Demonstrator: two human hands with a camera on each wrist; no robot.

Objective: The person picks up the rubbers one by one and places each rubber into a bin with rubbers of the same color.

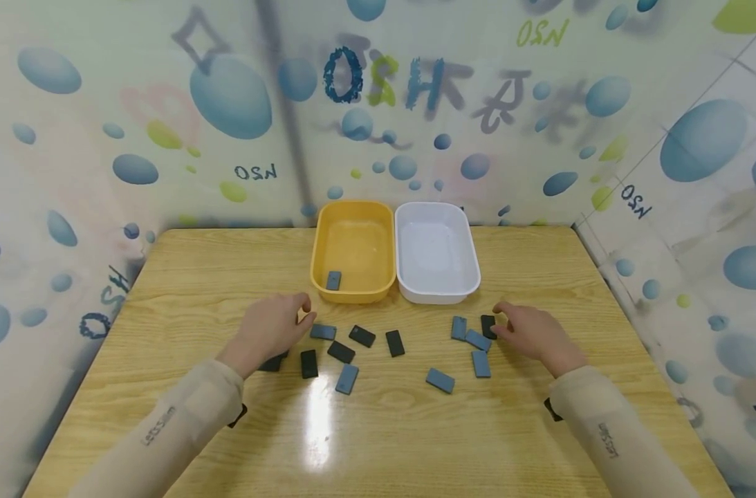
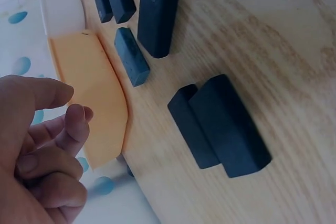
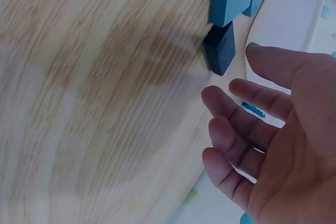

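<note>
Near the middle of the head view, one small blue block [image 1: 333,280] sits inside the yellow tub [image 1: 360,242]. It is the only one I see in a tub. Lower down, lots of blue pieces [image 1: 440,380] and black pieces [image 1: 395,343] lie on the bench [image 1: 390,436], so I think most of the job is left. The left hand [image 1: 268,328] has finger and thumb apart, holding nothing. The right hand [image 1: 533,335] has its fingers apart too, near a black block [image 1: 487,324].

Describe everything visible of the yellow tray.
The yellow tray is open-topped, with rounded corners and plastic-looking walls. It stands upright at the far side of the wooden table, directly beside the white tray; whether they touch is unclear. One blue-grey block lies inside, near its front-left corner.
</note>
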